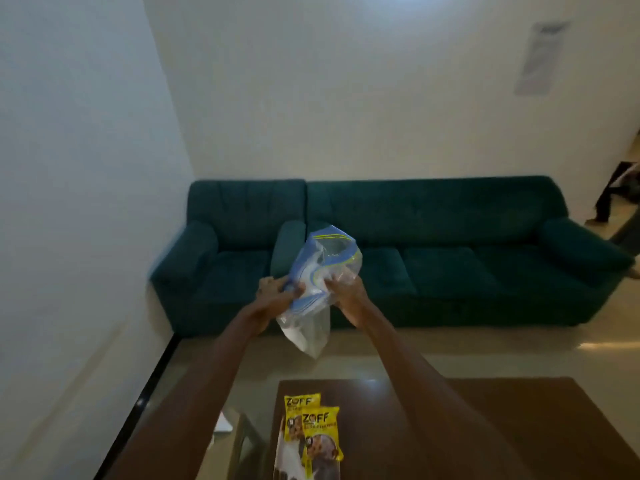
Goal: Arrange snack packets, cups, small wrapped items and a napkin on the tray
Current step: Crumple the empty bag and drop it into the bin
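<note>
Both my hands hold a clear zip-lock bag with a blue and yellow seal, raised in the air above the table's far edge. My left hand grips its left side and my right hand grips its right side near the opening. Something pale sits inside the bag, too blurred to name. Two yellow snack packets lie overlapping on the table near the bottom of the view. No tray is visible.
A brown wooden table with a glass panel fills the lower view. A dark green sofa stands against the far wall. A white wall runs along the left. A person's legs show at the far right.
</note>
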